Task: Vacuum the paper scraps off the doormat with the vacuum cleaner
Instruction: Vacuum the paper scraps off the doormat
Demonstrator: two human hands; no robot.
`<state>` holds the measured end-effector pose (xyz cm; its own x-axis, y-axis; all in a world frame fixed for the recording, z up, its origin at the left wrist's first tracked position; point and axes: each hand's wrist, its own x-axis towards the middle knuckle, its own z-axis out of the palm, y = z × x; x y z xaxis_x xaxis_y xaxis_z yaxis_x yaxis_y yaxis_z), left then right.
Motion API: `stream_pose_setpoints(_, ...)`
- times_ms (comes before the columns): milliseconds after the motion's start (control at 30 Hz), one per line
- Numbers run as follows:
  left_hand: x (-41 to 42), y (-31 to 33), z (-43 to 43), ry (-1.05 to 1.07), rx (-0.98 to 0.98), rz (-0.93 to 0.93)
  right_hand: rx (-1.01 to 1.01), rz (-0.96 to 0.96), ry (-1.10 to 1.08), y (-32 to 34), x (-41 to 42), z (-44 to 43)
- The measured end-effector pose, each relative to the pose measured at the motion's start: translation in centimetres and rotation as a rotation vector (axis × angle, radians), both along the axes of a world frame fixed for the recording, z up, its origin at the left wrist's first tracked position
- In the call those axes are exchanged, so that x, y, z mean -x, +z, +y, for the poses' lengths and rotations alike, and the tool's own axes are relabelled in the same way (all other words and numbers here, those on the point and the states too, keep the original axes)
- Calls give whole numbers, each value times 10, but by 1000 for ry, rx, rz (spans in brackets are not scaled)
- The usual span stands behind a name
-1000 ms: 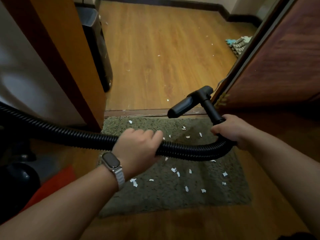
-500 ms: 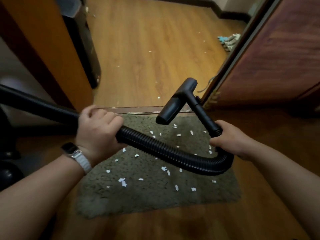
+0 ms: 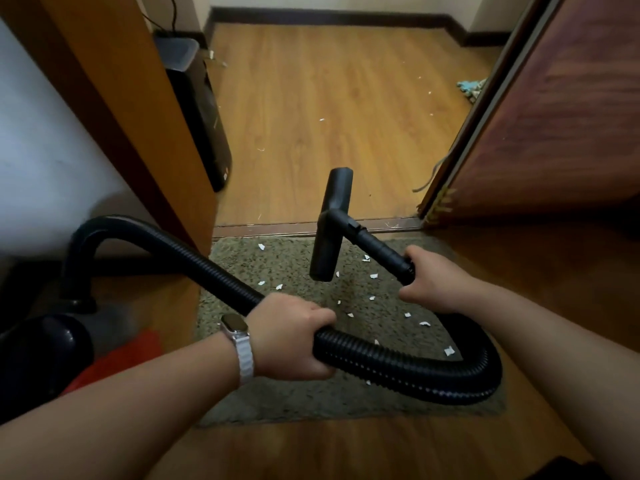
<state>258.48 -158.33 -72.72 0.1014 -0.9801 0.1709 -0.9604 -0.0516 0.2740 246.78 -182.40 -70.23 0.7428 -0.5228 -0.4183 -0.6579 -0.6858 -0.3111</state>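
Wood-grain laminate flooring (image 3: 329, 109) in a warm orange-brown is seen running through a doorway into a farther room, where it is bounded by a dark skirting board (image 3: 329, 15). The doorway is framed on the left by an orange-brown wooden panel (image 3: 138, 109) and on the right by a dark reddish door (image 3: 554, 133), with a threshold strip (image 3: 277, 228) laid across between them. A black box-like bin (image 3: 197, 109) is stood just behind the panel; a small pale mark low on its side is too small to be read.

Just inside the threshold a grey-green shaggy doormat (image 3: 277, 403) is laid. White paper scraps (image 3: 423, 323) are scattered over its middle and far part, and a few more are strewn on the floor beyond.

The vacuum cleaner (image 3: 41, 351), dark and rounded, is set at the lower left beside something red (image 3: 121, 358). Its ribbed black hose (image 3: 398, 365) is arched up, carried across the mat and looped back. The hose is grasped from above by the left hand (image 3: 287, 341), with a white-strapped watch (image 3: 235, 323) worn at the wrist. The rigid tube (image 3: 381, 251) is gripped at its base by the right hand (image 3: 436, 282). The flat black nozzle (image 3: 332, 220) is held over the mat's far edge and the threshold, apparently lifted clear of the pile.
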Motion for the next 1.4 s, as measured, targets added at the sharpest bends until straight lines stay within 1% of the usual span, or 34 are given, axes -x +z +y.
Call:
stream_pose_setpoints(167, 40, 16, -24, -106, -280, 141, 51, -21, 40, 1, 15, -2)
stream_pose_setpoints(333, 58, 13, -36, -118, -490, 336, 96, 25, 59, -9, 25, -9)
stream_pose_setpoints(400, 57, 6, -37, -112, -559, 366, 67, 64, 17, -14, 28, -14)
stream_pose_setpoints(467, 57, -2, -35, -123, -636, 321, 10, 80, -67, -18, 30, -22)
stream_pose_setpoints(533, 55, -9, -33, -154, -684, 197, -105, 38, -193, -19, 32, -30)
stream_pose_setpoints(600, 51, -15, -30, -172, -747, 80, -242, -51, -325, -18, 34, -38)
stream_pose_setpoints(700, 44, -27, -24, -182, -881, 3, -444, -230, -519, -11, 33, -45)
stream_pose_setpoints(767, 40, -34, -20, -179, -952, -14, -674, -384, -648, -2, 30, -47)
stream_pose_setpoints(867, 40, -39, -20, -163, -999, 24, -1162, -595, -794, 17, 29, -46)
stream_pose_setpoints(900, 43, -39, -21, -158, -1009, 52, -1292, -648, -817, 23, 29, -45)
stream_pose_setpoints(933, 45, -39, -22, -153, -1018, 89, -1369, -677, -819, 27, 28, -43)
stream_pose_setpoints(967, 47, -38, -24, -151, -1028, 126, -1398, -679, -808, 29, 28, -43)
stream_pose_setpoints(1000, 49, -39, -24, -154, -1035, 153, -1383, -655, -789, 30, 28, -42)
stream_pose_setpoints(1067, 50, -41, -23, -168, -1021, 164, -1256, -564, -754, 29, 26, -41)
stream_pose_setpoints(1233, 33, -52, -12, -173, -884, 27, -789, -328, -567, 27, 20, -27)
stream_pose_setpoints(1300, 24, -59, -7, -176, -874, -15, -673, -287, -500, 26, 15, -19)
stream_pose_setpoints(1400, 20, -65, -3, -166, -911, -16, -528, -253, -443, 25, 5, -12)
